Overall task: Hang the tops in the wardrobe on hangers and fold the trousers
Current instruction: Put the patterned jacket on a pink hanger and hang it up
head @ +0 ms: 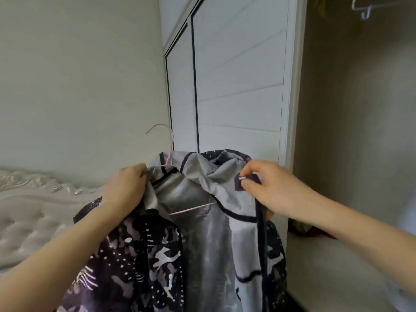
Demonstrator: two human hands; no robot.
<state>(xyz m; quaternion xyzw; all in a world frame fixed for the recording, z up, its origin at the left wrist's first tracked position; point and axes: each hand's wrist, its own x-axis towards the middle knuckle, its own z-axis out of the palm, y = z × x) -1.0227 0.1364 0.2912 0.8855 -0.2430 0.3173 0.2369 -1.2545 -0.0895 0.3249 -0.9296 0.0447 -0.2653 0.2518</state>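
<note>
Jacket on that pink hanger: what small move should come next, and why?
Probably the right hand should tug the jacket shoulder it pinches down over the pink hanger. The left hand grips the other shoulder, and the hanger's bar shows inside the open front, so the fit looks unfinished.

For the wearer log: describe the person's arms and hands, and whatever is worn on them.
Two bare forearms run to the frame edge; no sleeves show. The left hand and right hand wear no gloves. No ring, watch or bracelet is visible on the sides that face the camera.
</note>
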